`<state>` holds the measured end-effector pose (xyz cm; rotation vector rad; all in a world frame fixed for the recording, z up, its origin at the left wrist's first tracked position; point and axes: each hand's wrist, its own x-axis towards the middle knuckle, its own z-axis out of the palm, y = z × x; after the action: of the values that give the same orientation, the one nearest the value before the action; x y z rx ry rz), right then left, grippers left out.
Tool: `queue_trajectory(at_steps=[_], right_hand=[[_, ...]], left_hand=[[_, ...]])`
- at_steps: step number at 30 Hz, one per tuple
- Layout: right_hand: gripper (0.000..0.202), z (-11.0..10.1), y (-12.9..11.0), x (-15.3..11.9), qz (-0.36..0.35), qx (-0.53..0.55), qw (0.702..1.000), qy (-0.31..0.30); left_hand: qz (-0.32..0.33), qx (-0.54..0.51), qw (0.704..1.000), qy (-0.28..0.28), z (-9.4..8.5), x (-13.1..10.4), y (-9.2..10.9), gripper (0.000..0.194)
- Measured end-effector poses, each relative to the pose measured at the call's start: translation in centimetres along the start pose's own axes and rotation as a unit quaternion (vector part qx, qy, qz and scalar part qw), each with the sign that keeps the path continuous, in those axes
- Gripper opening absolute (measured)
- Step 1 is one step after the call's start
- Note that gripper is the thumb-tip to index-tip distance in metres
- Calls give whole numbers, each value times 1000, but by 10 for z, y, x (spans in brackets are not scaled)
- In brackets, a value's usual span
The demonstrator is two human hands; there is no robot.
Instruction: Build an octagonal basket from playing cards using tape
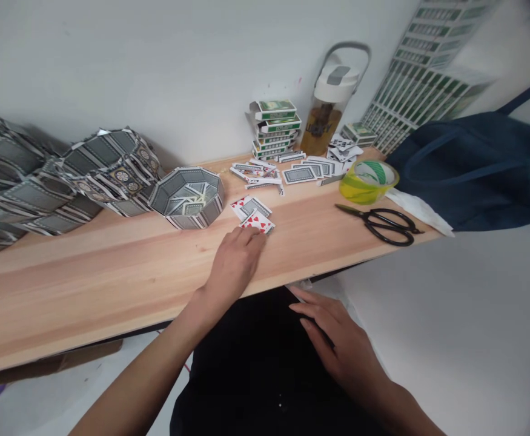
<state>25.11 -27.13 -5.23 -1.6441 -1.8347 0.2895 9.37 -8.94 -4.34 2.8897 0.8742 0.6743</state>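
My left hand rests on the wooden table with bent fingers closed at the near edge of a hearts playing card; the fingertips are hidden. Beneath and behind that card lie a few folded playing cards. To the left stands an octagonal box made of folded cards, with loose folded pieces inside. My right hand hovers over my dark-clothed lap, below the table's front edge, its fingers stretched and slightly apart. Nothing shows in it.
Taller card-built containers stand at the left. Behind the cards are stacked card boxes, a bottle and spread cards. Yellow tape, black scissors and a dark blue bag are at the right.
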Motion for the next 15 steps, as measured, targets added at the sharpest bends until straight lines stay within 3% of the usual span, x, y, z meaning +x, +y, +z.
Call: queue_trajectory(at_steps=[3, 6, 11, 15], right_hand=[[26, -1, -1, 5, -21, 6, 1000, 5], [25, -2, 0, 8, -27, 8, 1000, 5], [26, -3, 3, 11, -27, 12, 999, 14], [28, -9, 9, 22, -35, -8, 999, 33]], left_hand=[[14, 39, 996, -74, -3, 14, 2, 23], [24, 77, 992, -98, -3, 27, 3, 24], [52, 92, 989, -102, 7, 38, 0, 24], [57, 53, 996, -50, 18, 38, -6, 26]])
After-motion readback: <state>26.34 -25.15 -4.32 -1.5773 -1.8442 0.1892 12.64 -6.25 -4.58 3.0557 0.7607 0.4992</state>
